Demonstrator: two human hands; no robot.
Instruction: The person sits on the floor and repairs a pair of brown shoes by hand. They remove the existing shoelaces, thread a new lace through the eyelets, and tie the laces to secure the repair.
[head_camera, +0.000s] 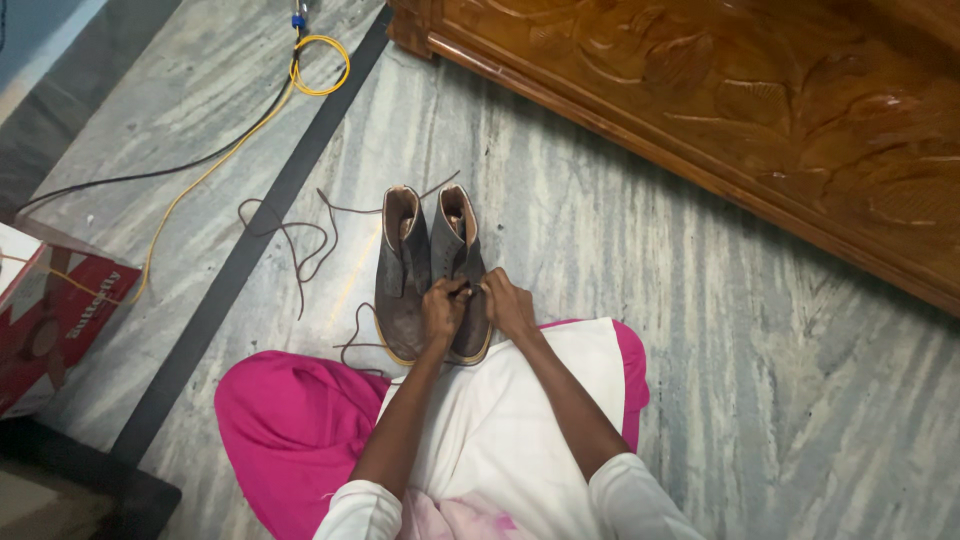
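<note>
Head view: both hands, left hand and right hand, rest on the right boot.

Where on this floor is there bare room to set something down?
Bare floor lies right of the boots, below the carved wood panel. Left is crowded with loose laces, cables and a box. Both hands cover the right boot.
</note>
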